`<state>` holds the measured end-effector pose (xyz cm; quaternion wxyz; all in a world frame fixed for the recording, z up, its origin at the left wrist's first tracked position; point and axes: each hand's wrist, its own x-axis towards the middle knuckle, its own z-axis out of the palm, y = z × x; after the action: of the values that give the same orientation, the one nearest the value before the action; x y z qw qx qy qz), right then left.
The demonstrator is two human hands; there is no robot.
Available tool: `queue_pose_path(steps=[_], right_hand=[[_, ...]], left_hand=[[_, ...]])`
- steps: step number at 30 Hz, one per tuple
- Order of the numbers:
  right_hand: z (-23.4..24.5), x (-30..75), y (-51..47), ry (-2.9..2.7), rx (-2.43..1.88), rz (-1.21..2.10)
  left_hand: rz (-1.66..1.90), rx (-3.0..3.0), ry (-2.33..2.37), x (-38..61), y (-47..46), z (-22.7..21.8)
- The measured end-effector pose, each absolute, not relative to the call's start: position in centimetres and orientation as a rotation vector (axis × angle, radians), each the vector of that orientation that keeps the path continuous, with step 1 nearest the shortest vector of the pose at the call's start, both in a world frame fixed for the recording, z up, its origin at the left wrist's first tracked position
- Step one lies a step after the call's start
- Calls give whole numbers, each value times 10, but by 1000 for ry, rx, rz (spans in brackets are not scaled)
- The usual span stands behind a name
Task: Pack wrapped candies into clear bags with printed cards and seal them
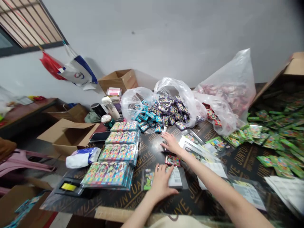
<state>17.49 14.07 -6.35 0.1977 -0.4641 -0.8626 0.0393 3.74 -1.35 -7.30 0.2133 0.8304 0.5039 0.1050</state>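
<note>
My left hand [161, 182] lies spread over a flat clear plastic pouch [185, 180] holding a green printed piece and a white printed card [176, 177]. Its fingers are apart and its palm presses nothing that I can make out. Just beyond it, my right hand [171, 144] reaches over the table with fingers apart and slightly bent. Close below that hand lies a small red packet [173, 160]. A small white piece [164, 129] shows at its fingertips; contact is unclear. Farther back are loose blue packets [150, 116] and purple packets [172, 109] spilling from clear bags.
Stacked rows of colourful packs [118, 152] stand left of my hands. Green packets [273, 136] spill from a tilted carton at right. More clear pouches [204, 152] lie beside my right forearm. Bottles [110, 107], an open carton [71, 134] and a tape dispenser [68, 186] are at left.
</note>
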Motion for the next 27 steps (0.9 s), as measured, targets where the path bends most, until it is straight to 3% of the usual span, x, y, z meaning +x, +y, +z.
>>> queue_pose_path(steps=[5, 10, 13, 17, 20, 27], right_hand=[[-55, 128, 215, -2521, -1249, 44], [-48, 133, 229, -2511, -1260, 55], [-44, 148, 195, -2435, -1290, 62], [-38, 171, 110, -2322, -984, 188], [-31, 185, 51, -2372, -733, 268], [-9, 214, 5, -2207, -1093, 498]], left_hand=[[357, 2117, 1402, 32, -21, -88], [380, 2030, 1319, 20, -18, -86], [578, 1859, 1305, 19, -8, -70], [1025, 991, 1177, 17, 17, -40], [1017, 597, 974, 18, 31, -26], [870, 693, 967, 39, 12, -17]])
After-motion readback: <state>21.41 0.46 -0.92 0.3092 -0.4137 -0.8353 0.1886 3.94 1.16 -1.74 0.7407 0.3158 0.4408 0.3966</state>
